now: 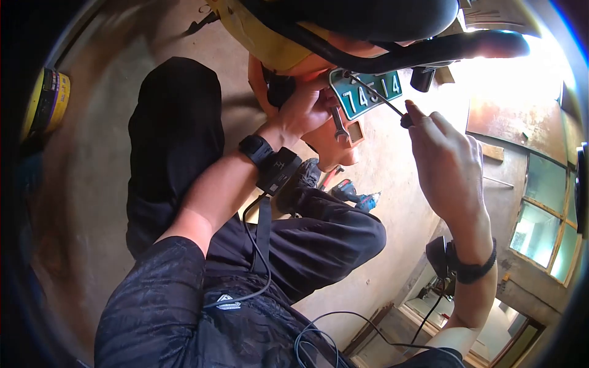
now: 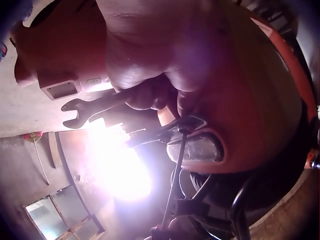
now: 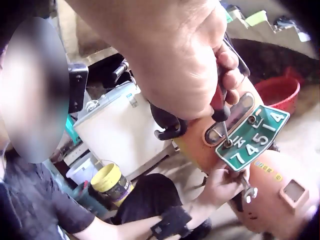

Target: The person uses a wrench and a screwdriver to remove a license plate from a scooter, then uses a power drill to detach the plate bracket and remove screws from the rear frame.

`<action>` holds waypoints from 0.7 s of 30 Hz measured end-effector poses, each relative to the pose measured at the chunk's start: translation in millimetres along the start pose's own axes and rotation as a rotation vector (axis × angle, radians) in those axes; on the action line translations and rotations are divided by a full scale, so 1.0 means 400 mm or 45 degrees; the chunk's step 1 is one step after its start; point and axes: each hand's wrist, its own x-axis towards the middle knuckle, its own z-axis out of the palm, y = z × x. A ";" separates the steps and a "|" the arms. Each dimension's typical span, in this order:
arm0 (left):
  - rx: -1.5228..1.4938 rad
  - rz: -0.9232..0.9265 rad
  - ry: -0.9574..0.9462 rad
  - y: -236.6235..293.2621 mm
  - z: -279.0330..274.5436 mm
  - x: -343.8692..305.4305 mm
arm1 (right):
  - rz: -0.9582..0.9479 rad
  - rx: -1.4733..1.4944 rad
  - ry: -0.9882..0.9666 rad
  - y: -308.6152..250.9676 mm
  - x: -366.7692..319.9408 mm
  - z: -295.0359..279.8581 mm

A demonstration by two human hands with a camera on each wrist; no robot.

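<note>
My right hand [image 1: 446, 162] grips a screwdriver [image 3: 219, 102] by its red and black handle. The thin shaft runs to a bolt at one upper corner of a green licence plate [image 3: 254, 142] marked 74514. That plate is mounted at the rear of an orange scooter [image 2: 250, 95]. Behind and below the same corner, my left hand [image 1: 305, 109] holds an open-end wrench [image 2: 97, 107], its free jaw pointing away from the fingers. The wrench's other end is hidden in that hand. A second bolt [image 3: 251, 120] shows on the plate's upper edge.
Over the plate hang the scooter's black seat [image 1: 392, 21] and a curved grab rail [image 1: 429, 56]. A blue power tool [image 1: 365, 201] lies on the floor past my knee. A yellow bucket [image 3: 111, 182] and a red basin [image 3: 282, 95] stand nearby.
</note>
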 end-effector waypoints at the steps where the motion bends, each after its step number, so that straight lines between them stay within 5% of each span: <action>1: -0.005 -0.002 0.007 0.003 0.012 -0.005 | 0.085 0.210 0.009 0.003 -0.002 0.006; 2: -0.008 0.000 0.036 0.007 0.030 -0.013 | 0.087 0.213 0.001 0.009 -0.001 0.010; 4: -0.013 -0.001 0.063 0.003 0.033 -0.015 | 0.693 1.203 -0.189 0.019 0.002 0.015; 6: -0.009 0.030 0.096 -0.002 0.017 -0.007 | 1.092 1.515 -0.281 0.012 0.011 -0.008; 9: 0.002 0.023 0.056 -0.001 0.003 -0.001 | 1.091 1.563 -0.256 -0.005 0.022 -0.016; 12: 0.021 0.017 -0.015 0.009 0.016 -0.011 | 0.960 1.288 -0.298 -0.008 0.020 -0.020; 14: 0.048 0.044 0.015 0.013 0.050 -0.028 | 0.351 0.871 0.041 0.016 0.011 0.037; 16: 0.072 0.066 0.046 0.015 0.055 -0.030 | 0.399 0.827 0.033 0.006 0.006 0.009; 21: -0.032 0.009 -0.002 0.009 0.017 -0.007 | 0.072 0.079 0.134 -0.021 0.008 -0.014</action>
